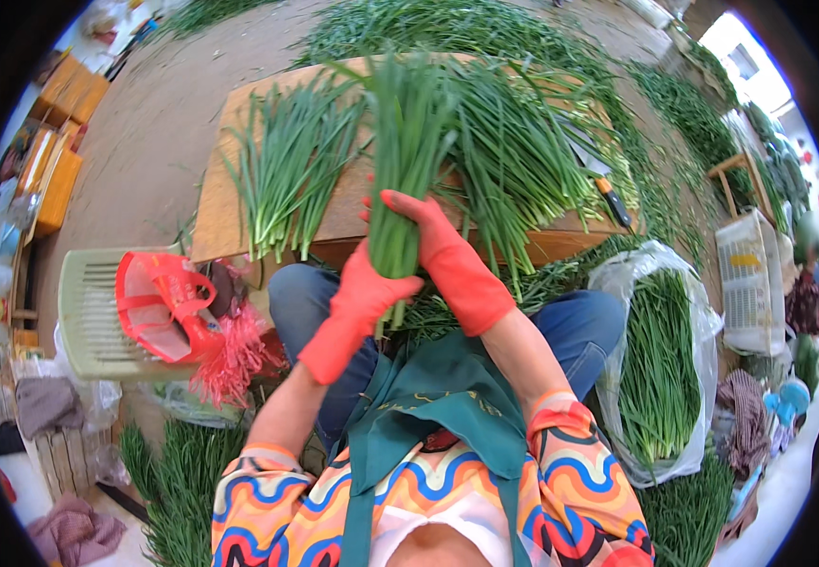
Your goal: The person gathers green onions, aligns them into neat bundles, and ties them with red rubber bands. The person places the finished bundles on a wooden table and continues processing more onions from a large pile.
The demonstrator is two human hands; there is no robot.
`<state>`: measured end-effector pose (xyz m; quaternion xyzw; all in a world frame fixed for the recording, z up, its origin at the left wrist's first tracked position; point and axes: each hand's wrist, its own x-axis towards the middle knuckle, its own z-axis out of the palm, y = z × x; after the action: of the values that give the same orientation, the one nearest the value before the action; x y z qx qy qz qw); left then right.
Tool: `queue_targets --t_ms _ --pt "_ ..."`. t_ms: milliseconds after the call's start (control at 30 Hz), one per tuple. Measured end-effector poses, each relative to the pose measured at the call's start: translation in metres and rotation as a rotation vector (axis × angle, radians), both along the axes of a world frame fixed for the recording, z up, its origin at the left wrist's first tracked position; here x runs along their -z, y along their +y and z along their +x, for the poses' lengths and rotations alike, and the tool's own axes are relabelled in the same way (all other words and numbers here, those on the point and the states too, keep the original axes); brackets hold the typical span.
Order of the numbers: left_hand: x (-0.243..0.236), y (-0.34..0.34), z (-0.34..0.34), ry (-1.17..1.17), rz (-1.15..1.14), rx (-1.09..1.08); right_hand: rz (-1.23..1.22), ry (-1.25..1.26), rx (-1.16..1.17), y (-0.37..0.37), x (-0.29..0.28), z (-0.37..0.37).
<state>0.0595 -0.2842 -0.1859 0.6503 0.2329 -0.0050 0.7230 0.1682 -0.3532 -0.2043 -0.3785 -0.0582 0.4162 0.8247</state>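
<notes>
Upright over the near edge of a low wooden table (213, 219), I hold a bunch of garlic chives (402, 142) in both red-gloved hands. My left hand (368, 291) is closed round its lower part, close above the cut ends. Higher up, my right hand (421, 223) wraps the bunch from the right, thumb across the front. The leaf tips are blurred. On the tabletop, a smaller pile of chives (298, 165) lies left of the bunch and a larger pile (513, 151) lies to its right, some stems hanging over the edge.
A knife (612, 200) with a black and orange handle lies at the table's right. On the left, a pale green plastic chair (88, 321) bears a red bag (156, 307) and red plastic strips (234, 357). A clear bag of chives (660, 364) stands right of my knee. Loose greens cover floor beyond.
</notes>
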Motion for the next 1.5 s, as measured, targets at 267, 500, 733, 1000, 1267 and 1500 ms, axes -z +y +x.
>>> queue_targets --t_ms 267,500,733,1000,1267,1500 --pt "-0.036 0.121 0.008 -0.02 0.262 -0.034 0.265 -0.321 0.437 -0.097 -0.093 0.129" --pt "0.028 0.234 0.028 0.209 0.437 -0.052 -1.168 -0.764 0.498 -0.216 -0.011 0.033" --pt "0.029 0.245 0.015 0.39 1.272 -0.11 -1.318 -0.686 0.136 -0.192 0.048 0.007" --pt "0.016 -0.001 0.004 0.106 -0.086 0.285 -0.64 -0.114 -0.04 -0.16 0.035 -0.024" --pt "0.059 -0.034 0.017 0.221 -0.58 0.152 -1.072 -0.552 -0.051 -0.172 0.03 -0.031" --pt "0.064 -0.035 0.013 0.234 -0.208 -0.026 -1.383 -0.695 0.401 -0.176 0.056 0.025"
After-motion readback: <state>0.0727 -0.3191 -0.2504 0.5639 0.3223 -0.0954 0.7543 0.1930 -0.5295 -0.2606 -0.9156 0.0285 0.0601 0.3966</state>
